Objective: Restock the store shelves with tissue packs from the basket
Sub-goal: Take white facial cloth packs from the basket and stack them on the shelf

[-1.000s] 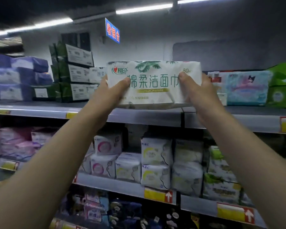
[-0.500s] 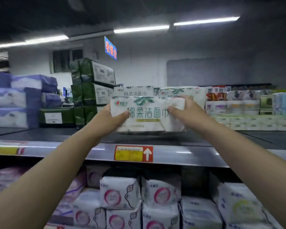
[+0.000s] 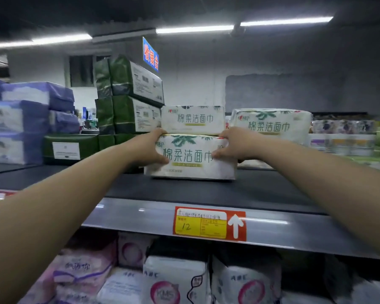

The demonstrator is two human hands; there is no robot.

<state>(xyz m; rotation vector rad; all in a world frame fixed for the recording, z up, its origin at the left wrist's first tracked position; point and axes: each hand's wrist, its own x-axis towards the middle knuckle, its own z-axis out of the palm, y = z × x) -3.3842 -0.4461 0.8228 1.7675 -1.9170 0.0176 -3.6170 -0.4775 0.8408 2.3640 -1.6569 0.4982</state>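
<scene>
Tissue packs [image 3: 193, 119] number three on the shelf [image 3: 206, 191], the front pack [image 3: 191, 166] clutched by left hand [image 3: 150, 148] and right hand [image 3: 235, 142].

Btwn left hand [image 3: 150, 148] & right hand [image 3: 233, 143], tissue pack [image 3: 191, 159]: soft plastic film, slight sheen, crinkled. Shelf top [image 3: 206, 191] under it: dark, matt. Shelf front edge [image 3: 130, 216] below hands: smooth, glossy, metal-looking. Green packs [image 3: 127, 115] left of left hand: shiny film.

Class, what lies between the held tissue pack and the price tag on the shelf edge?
Only bare dark shelf, then its grey front edge. Nothing stands between the pack and the price tag; the head view shows this.
</scene>
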